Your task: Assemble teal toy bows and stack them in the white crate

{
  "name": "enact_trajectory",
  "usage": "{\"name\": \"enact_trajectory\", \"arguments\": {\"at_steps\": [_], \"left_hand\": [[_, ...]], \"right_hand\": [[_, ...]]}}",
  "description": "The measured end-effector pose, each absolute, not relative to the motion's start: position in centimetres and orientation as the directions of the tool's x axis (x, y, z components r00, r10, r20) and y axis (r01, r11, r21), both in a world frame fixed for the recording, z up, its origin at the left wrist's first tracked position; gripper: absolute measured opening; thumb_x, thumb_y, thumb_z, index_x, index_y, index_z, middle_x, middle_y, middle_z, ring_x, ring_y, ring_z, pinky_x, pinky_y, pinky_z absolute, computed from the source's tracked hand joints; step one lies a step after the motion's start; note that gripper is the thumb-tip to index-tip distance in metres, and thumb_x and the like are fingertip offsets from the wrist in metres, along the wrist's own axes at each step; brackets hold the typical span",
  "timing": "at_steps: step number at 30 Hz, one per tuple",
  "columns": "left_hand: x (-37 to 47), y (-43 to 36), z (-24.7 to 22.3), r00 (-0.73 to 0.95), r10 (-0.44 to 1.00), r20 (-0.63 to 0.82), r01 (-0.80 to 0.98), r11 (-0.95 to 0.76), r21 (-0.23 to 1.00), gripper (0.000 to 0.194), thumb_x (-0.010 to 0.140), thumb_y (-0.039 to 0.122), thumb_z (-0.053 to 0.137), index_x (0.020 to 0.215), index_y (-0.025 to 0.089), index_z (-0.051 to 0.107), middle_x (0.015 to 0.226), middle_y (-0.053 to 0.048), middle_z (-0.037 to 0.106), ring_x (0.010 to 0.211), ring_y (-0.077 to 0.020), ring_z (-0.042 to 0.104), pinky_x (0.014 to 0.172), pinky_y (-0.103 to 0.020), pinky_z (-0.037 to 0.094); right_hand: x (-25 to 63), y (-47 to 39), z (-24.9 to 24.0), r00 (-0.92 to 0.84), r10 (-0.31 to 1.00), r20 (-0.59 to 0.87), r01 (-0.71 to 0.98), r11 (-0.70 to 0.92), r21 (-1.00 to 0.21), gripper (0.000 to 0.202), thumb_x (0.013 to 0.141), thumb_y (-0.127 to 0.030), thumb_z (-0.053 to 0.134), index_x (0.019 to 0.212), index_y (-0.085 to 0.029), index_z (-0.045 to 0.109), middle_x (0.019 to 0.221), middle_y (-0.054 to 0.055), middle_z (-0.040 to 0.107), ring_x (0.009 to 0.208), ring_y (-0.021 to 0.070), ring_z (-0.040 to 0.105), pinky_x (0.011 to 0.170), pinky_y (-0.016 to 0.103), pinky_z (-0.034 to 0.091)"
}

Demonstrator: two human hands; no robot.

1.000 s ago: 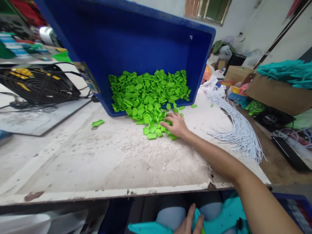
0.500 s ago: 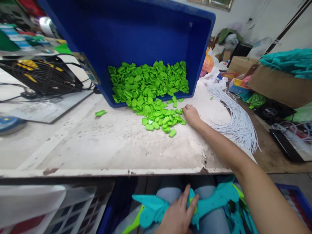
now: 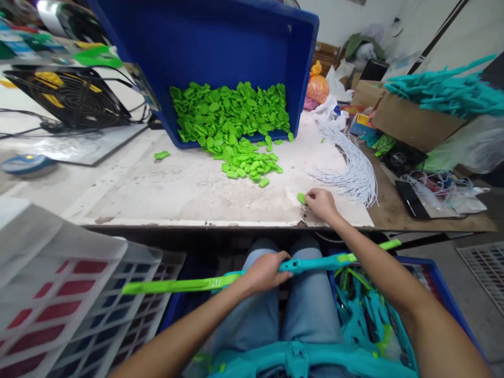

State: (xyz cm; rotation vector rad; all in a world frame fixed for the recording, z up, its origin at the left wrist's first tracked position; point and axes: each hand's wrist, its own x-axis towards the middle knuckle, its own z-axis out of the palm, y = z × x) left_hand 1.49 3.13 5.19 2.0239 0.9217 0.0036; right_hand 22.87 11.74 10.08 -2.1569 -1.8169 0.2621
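My left hand is closed around a long teal plastic part with bright green strap-like ends, held level above my knees. Between the fingertips of my right hand is a small flat green piece, over the front right of the table. A loose pile of the same green pieces spills out of a tilted blue bin onto the table. Another teal part lies across my lap at the bottom edge of the view. My left palm hides the middle of the held part.
White cords lie in a bundle on the table's right. A cardboard box behind them holds teal parts. A blue crate with teal parts stands right of my legs; a white slotted basket is at left. A black fan sits back left.
My right hand has left the edge of the green pile with one piece and come nearer and lower. My left hand has raised the teal part, which now lies straighter across my knees.
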Motion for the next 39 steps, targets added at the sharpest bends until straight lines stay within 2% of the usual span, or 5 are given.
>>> {"name": "enact_trajectory", "arguments": {"at_steps": [6,10,20,32,39], "left_hand": [[2.1,6.7,3.1,0.793,0.449,-0.411,0.526,-0.165,0.834,0.039,0.073,0.048,0.060,0.082,0.011,0.071,0.068,0.001,0.064,0.068,-0.0159,0.054,0.058,-0.021,0.036],[2.5,7.2,2.5,0.800,0.484,-0.355,0.489,-0.182,0.853,0.039,0.072,0.042,0.063,0.095,0.011,0.072,0.086,-0.004,0.071,0.079,-0.0192,0.059,0.069,-0.023,0.040],[2.4,7.8,1.9,0.803,0.450,-0.391,0.478,-0.095,0.873,0.042,0.076,0.044,0.062,0.099,0.011,0.073,0.088,-0.003,0.072,0.080,-0.0188,0.059,0.074,-0.023,0.042],[2.8,7.4,2.4,0.802,0.419,-0.425,0.509,-0.106,0.854,0.051,0.073,0.048,0.061,0.104,0.008,0.068,0.091,-0.006,0.070,0.081,-0.0193,0.058,0.073,-0.025,0.041],[3.8,6.8,2.8,0.743,0.494,-0.453,0.604,-0.203,0.771,0.059,0.058,0.059,0.068,0.093,0.011,0.064,0.078,-0.002,0.061,0.075,-0.0178,0.054,0.062,-0.024,0.036]], "right_hand": [[24.8,10.5,10.2,0.012,0.988,0.155,0.976,0.022,-0.218,0.019,0.083,-0.026,0.053,0.088,-0.018,0.069,0.107,0.013,0.067,0.102,0.0263,0.060,0.087,0.037,0.047],[26.1,11.6,9.5,-0.321,0.926,0.197,0.877,0.369,-0.308,0.021,0.076,-0.014,0.056,0.095,-0.017,0.066,0.120,0.011,0.063,0.116,0.0230,0.053,0.100,0.037,0.041],[23.0,-1.2,6.7,-0.477,0.807,0.348,0.673,0.590,-0.446,0.019,0.091,-0.029,0.054,0.104,-0.020,0.064,0.111,0.010,0.068,0.106,0.0227,0.059,0.094,0.042,0.048],[20.7,-6.3,0.9,-0.367,0.841,0.398,0.766,0.516,-0.384,0.024,0.093,-0.022,0.051,0.112,-0.018,0.065,0.115,0.012,0.066,0.107,0.0256,0.057,0.091,0.045,0.052],[20.0,-6.4,1.2,-0.126,0.961,0.248,0.797,0.247,-0.551,0.022,0.083,-0.027,0.065,0.103,-0.021,0.063,0.110,0.009,0.064,0.111,0.0273,0.052,0.092,0.045,0.043]]}}
